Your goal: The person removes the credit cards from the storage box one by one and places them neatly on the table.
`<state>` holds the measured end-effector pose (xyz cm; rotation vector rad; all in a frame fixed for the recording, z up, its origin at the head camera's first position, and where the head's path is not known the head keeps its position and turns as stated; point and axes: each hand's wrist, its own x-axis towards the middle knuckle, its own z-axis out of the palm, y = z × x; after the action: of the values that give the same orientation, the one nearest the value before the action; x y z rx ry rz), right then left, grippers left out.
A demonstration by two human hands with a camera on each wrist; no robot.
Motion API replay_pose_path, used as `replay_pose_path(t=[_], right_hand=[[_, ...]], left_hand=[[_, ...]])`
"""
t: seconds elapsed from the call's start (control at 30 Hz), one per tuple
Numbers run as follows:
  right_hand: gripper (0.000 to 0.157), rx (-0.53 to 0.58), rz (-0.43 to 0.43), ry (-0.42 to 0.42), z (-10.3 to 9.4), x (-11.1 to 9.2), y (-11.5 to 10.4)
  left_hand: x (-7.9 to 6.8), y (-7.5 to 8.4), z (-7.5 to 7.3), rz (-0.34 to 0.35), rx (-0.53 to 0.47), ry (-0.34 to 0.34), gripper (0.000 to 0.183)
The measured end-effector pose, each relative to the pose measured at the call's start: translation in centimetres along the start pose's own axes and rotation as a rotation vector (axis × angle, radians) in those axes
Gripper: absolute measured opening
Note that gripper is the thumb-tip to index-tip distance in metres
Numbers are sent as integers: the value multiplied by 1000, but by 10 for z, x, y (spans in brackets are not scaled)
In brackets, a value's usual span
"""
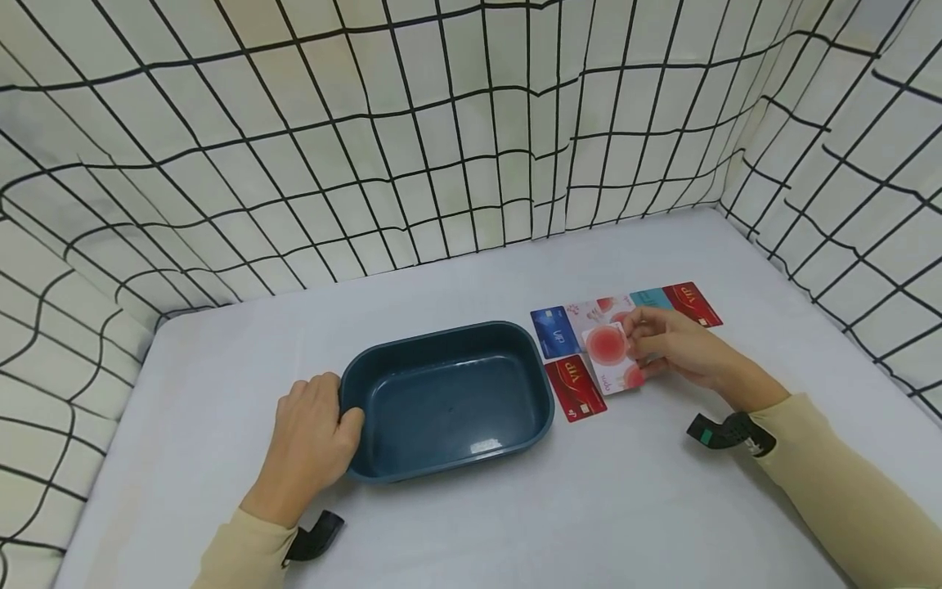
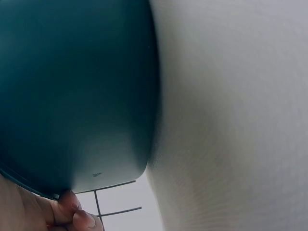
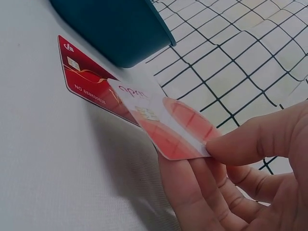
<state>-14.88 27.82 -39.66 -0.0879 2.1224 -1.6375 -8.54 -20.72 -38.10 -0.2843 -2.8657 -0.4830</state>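
Note:
A dark blue-green plastic tub stands on the white-covered table with nothing in it. My left hand grips its left end, thumb over the rim and fingers at the outer side; fingertips show beneath the rim in the left wrist view. Between thumb and fingers, my right hand pinches a pink-and-white chip card by one end, tilted above other cards. Close to its far end lies a red VIP card. Behind are a blue card, a partly covered pink-patterned card, a teal card and another red VIP card.
White panels with a black grid net enclose the table at the back and both sides. The white tabletop extends in front of the tub and cards. Each wrist carries a black camera mount, such as the right mount.

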Motion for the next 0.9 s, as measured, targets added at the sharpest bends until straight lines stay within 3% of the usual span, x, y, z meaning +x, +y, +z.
replay_pose_path(t=[0.27,0.9], right_hand=[[31,-6,11,-21,-1,0,-1],[39,-163,96,-60,-2,-2,-3]], left_hand=[[-1,0,0,-4,1,-2,10],[0,-1,1,4,-1,6,11]])
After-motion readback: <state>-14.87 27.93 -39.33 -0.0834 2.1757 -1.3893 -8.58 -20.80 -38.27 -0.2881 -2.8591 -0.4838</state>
